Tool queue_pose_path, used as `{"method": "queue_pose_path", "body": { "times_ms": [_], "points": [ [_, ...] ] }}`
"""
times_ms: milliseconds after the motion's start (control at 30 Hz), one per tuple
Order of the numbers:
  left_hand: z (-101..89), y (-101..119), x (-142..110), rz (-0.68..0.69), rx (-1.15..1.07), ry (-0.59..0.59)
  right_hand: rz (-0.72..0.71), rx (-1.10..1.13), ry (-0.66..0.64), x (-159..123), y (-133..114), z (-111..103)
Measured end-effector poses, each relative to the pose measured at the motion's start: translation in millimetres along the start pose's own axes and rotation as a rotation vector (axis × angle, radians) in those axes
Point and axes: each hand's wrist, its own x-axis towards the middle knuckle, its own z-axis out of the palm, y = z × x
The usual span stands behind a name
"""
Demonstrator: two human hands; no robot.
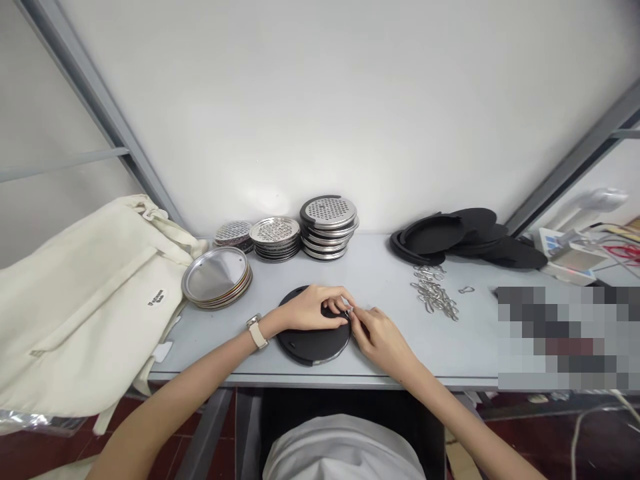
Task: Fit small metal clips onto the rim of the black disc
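Observation:
A black round disc [313, 343] lies flat on the grey table [380, 273] in front of me. My left hand [313, 308] rests on the disc's top edge, fingers curled and pinching a small metal ring [349, 311]. My right hand [377, 333] meets it from the right, its fingertips pinched on the same ring at the disc's rim. A watch sits on my left wrist.
Behind stand stacks of perforated metal discs [329, 227] and plain metal plates [216, 278]. A pile of black discs [450, 237] and loose metal rings [434, 293] lie to the right. A cream cloth bag [85, 300] fills the left side.

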Motion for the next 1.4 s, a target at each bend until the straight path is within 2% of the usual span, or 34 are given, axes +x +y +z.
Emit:
{"method": "queue_pose_path", "body": {
  "times_ms": [367,633,1067,1400],
  "points": [
    [1.5,0.1,-0.8,0.012,0.014,0.016,-0.006,0.063,0.011,1.4,-1.1,-4.0],
    [1.7,1.4,-1.6,0.039,0.062,0.032,-0.013,0.023,0.01,-1.2,-3.5,-2.4],
    [1.4,-1.3,-0.2,0.026,0.003,0.02,0.003,0.086,-0.01,0.5,-1.7,-2.6],
    [-0.2,1.1,0.0,0.013,-0.009,0.002,-0.022,0.044,-0.001,-1.5,-3.2,-2.8]
  ]
}}
